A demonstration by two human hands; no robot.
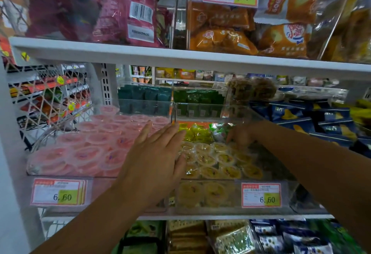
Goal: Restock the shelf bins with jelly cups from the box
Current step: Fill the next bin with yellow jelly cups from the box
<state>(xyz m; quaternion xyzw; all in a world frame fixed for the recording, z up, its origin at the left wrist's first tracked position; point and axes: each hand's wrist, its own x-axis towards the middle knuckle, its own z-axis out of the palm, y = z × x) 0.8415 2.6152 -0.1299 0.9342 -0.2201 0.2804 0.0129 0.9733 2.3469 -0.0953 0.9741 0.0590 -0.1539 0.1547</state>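
Note:
Two clear shelf bins sit side by side on the middle shelf. The left bin is full of pink jelly cups. The right bin holds yellow jelly cups, with green and yellow wrapped ones behind. My left hand is stretched flat, fingers straight, over the divider between the bins, above the cups. My right hand reaches deep into the right bin with fingers curled down among the cups; whether it holds one is hidden. The box is out of view.
The white upper shelf edge hangs close above my hands, loaded with red and orange snack packs. Dark green packets fill bins behind. Blue snack bags lie to the right. Price tags hang on the bin fronts. A wire rack stands left.

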